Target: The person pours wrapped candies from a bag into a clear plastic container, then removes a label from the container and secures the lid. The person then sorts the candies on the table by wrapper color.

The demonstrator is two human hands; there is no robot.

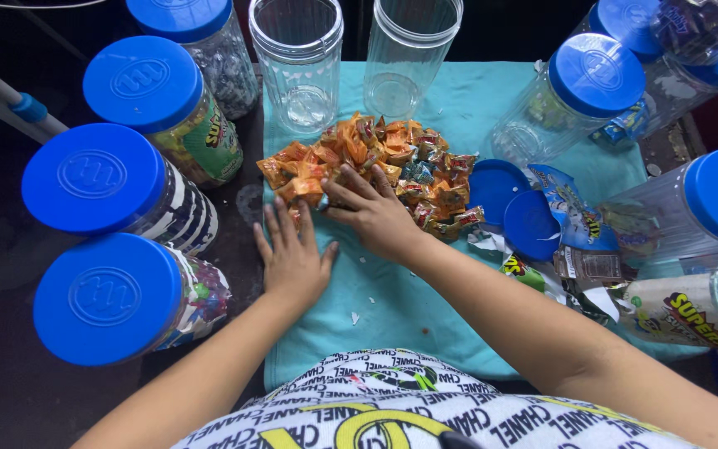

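Note:
A heap of small wrapped candies (392,162), mostly orange with some red and blue ones, lies on a teal cloth (425,308). My left hand (292,254) rests flat on the cloth with fingers spread, its fingertips touching the near left edge of the heap. My right hand (371,208) lies palm down on the near side of the heap, fingers apart over the orange candies. Neither hand grips anything. Two empty clear jars without lids (297,58) (409,50) stand just behind the heap.
Several clear jars with blue lids ring the cloth: three on the left (105,179), others at the right (592,79). Two loose blue lids (513,204) and torn candy bags (579,233) lie to the right of the heap. A patterned shirt fills the bottom edge.

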